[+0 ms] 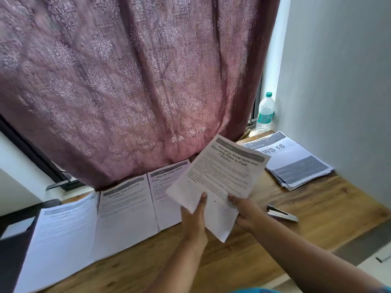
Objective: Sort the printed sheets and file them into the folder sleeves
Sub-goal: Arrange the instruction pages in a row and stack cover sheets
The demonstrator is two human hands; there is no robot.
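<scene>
Both hands hold a printed sheet (222, 178) headed "Charging Small Items and Returning Them to Place", tilted above the wooden table (313, 210). My left hand (195, 216) grips its lower left edge, thumb on top. My right hand (245, 210) grips its lower right edge. Three sheets or piles lie side by side along the table's back: a left one (61, 235), a middle one (124, 210) headed "Table Cleaning", and a "Wipe the Coffee Table Clean" one (165, 193), partly hidden by the held sheet. A stack marked "WS 16" (294, 161) lies at the back right. No folder is in view.
A metal stapler (281, 213) lies right of my right hand. A plastic water bottle (265, 112) stands on the sill at the back right. A mauve patterned curtain (137, 81) hangs over the table's back edge. A grey wall (342, 81) bounds the right side.
</scene>
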